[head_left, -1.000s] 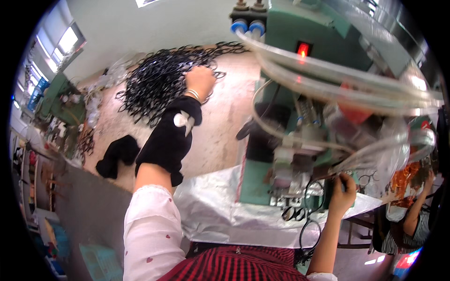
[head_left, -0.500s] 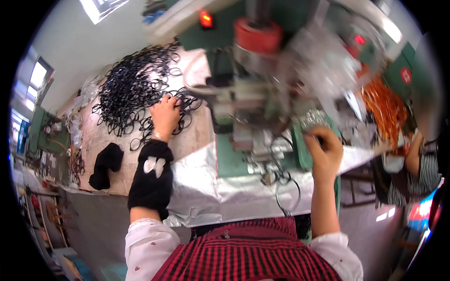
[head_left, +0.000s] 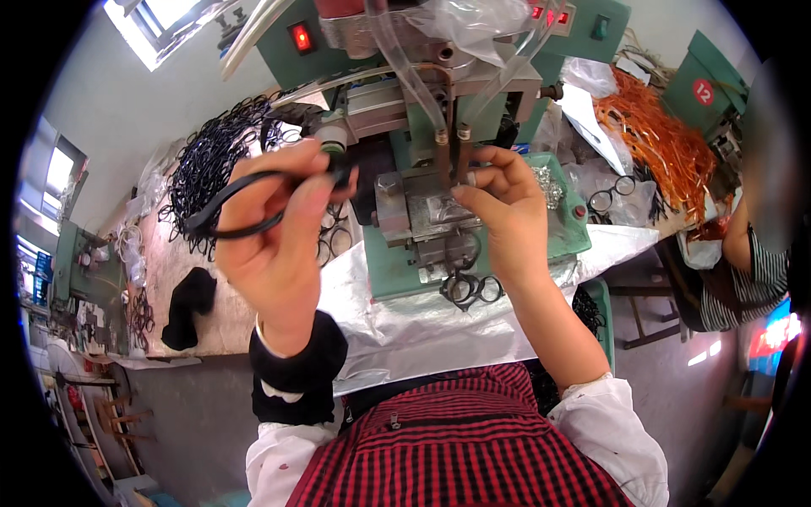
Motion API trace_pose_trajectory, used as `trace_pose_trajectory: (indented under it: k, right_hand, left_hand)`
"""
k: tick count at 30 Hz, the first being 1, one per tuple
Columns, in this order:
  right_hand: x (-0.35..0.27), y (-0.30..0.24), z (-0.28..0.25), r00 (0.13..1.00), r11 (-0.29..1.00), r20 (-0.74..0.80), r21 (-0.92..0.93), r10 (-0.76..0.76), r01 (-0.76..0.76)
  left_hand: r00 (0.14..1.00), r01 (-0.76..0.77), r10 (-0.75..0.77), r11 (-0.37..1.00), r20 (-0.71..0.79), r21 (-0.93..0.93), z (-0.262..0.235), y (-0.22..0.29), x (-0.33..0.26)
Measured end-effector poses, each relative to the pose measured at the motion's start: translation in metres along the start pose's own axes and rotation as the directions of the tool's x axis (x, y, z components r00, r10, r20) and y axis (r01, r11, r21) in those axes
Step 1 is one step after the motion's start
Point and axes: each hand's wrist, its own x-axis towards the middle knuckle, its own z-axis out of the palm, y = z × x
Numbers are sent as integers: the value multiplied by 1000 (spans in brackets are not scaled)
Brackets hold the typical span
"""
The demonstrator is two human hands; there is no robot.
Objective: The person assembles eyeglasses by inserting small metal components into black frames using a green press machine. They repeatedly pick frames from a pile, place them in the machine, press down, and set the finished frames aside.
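Note:
Raised at the left, my left hand (head_left: 274, 245) is closed on a black spectacle frame (head_left: 245, 190), whose dark rim curves out past the fingers. My right hand (head_left: 511, 203) reaches into a green bench machine (head_left: 507, 84), its fingers pinched beside the metal block (head_left: 435, 207) under two copper-coloured rods (head_left: 454, 156). Whatever those fingertips hold is too small or hidden to make out. At the front of the block sits another round-rimmed black frame (head_left: 469, 291). A green tray (head_left: 570, 237) with small silvery parts (head_left: 547, 184) lies right of my right hand.
A heap of black frames (head_left: 215, 156) covers the back left of the bench. Below it lies a black cloth piece (head_left: 187, 308). Orange strips (head_left: 646, 139) are piled at the right, near a person in a striped sleeve (head_left: 726, 291). Silver foil (head_left: 380, 334) covers the front edge.
My left hand has come from the heap towards me, lifting a black frame. My right hand has moved left from the tray to the machine's metal block. The view has shifted.

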Motion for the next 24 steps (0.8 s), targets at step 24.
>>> trace_pose_trajectory:
  k: [24]
  right_hand:
    - [34,68,-139,900,111,119,-977,-420,181]
  left_hand:
    - [719,-546,382,828,581,132,51,-28,-57]
